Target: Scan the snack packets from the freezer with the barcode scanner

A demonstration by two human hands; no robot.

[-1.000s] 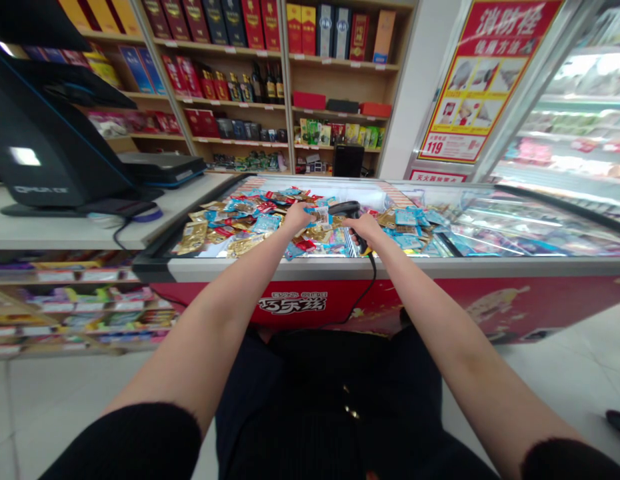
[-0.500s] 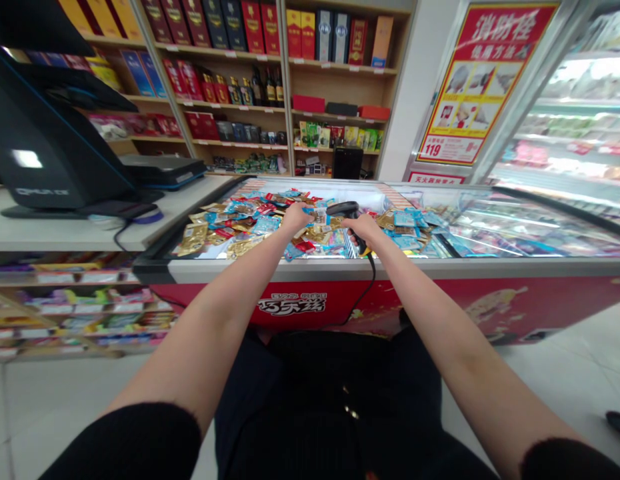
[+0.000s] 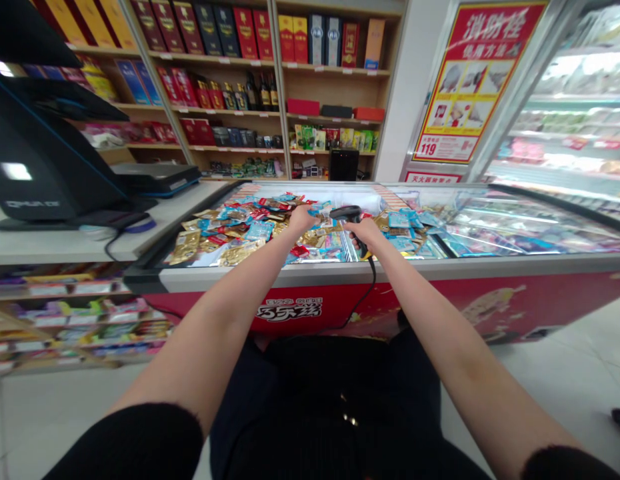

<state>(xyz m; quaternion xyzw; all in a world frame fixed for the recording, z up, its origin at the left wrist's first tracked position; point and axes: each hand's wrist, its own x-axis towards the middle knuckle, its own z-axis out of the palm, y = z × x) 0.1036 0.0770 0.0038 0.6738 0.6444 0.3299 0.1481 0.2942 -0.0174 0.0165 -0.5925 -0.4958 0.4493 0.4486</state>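
"Two hands reach over the big freezer (image 3: 470,264). What do they have?"

"The right hand (image 3: 366,233) is wrapped tight around the handle of a scanner (image 3: 346,213). The left hand (image 3: 303,219) has its fingers at a small packet (image 3: 314,217). It's too tiny to tell if they pinch it."

"Are the hands touching?"

"No, they're apart but near."

"What does the scanner look like?"

"It's black, with a bit of yellow low down. Its round head points to the left hand. A black cord (image 3: 373,280) hangs down past the front edge."

"Where is it?"

"Over the freezer, just in from the middle of the front edge."

"And the packet?"

"Bluish, at the left hand's fingertips, also in from that edge."

"What's all that shiny stuff?"

"A heap of packets (image 3: 260,231), gold, blue and red. They go from near the front left corner to past the right hand."

"What about the freezer and the room?"

"The freezer has a grey edge and a red front with white writing. On its left is a counter (image 3: 80,248) with a black till (image 3: 45,153). Behind are wooden shelves (image 3: 335,87) with boxes and bottles (image 3: 265,93). A red and yellow sign (image 3: 483,87) says 119."
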